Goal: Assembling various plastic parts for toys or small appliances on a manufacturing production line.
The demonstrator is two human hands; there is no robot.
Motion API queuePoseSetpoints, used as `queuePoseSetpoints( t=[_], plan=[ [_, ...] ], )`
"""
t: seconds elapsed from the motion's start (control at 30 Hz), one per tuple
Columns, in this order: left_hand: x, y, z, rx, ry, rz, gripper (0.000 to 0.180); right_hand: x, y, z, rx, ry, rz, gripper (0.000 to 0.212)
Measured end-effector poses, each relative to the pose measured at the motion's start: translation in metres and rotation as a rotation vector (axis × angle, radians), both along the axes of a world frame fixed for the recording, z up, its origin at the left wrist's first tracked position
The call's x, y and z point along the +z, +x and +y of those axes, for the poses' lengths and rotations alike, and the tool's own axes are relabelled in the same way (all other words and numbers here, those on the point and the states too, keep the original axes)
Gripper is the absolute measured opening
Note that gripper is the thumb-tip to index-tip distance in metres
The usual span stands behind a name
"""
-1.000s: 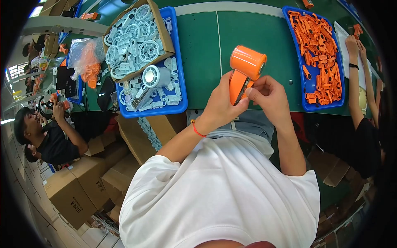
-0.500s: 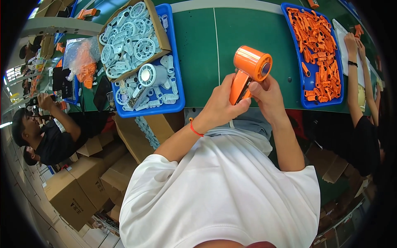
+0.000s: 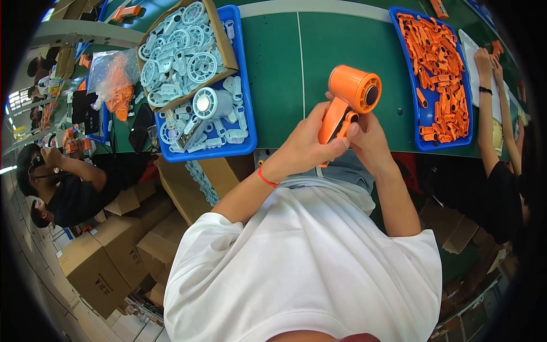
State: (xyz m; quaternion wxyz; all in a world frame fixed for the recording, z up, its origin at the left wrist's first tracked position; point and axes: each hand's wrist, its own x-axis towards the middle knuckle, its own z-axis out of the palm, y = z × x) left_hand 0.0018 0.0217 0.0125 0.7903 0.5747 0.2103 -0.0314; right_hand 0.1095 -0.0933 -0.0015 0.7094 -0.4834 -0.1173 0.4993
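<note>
An orange handheld fan (image 3: 352, 86) with a round drum-shaped head is held in front of me over the table's near edge. My left hand (image 3: 310, 138) is closed around its handle, the head pointing up and to the right. At the right side of the handle, my right hand (image 3: 369, 141) pinches a small orange handle piece (image 3: 346, 124) with a dark end. This piece lies against or very close to the handle; I cannot tell whether it is attached. My right fingertips are partly hidden behind the fan.
On the left, a blue tray (image 3: 249, 122) holds pale blue parts, a pale blue fan (image 3: 213, 104) and a cardboard box (image 3: 227, 73) of more parts. Another blue tray (image 3: 425, 117) with orange pieces stands right. Co-workers' arms (image 3: 486, 114) show at far right; a seated person (image 3: 74, 176) is left.
The fan has shifted slightly right and down in my left hand. My right hand has dropped from beside the fan head to the handle, where the small orange piece now shows.
</note>
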Motion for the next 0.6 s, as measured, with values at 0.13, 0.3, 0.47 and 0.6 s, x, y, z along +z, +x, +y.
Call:
queuePoseSetpoints(
  t=[0.13,0.3,0.47,0.6],
  plan=[
    [0.006,0.003,0.004,-0.002,0.267,-0.075,0.062,0.01,0.003,0.003,0.085,0.048,-0.017,0.092],
    [0.018,0.003,0.009,-0.082,0.297,-0.016,0.063,0.015,0.0,0.003,0.037,0.065,-0.048,0.093],
    [0.002,0.0,-0.002,0.009,0.465,-0.169,0.068,-0.001,-0.002,-0.007,0.075,0.012,-0.096,0.065],
    [-0.022,-0.006,-0.018,0.065,0.843,-0.204,0.073,-0.005,-0.01,-0.008,0.075,-0.157,-0.335,0.047]
  ],
)
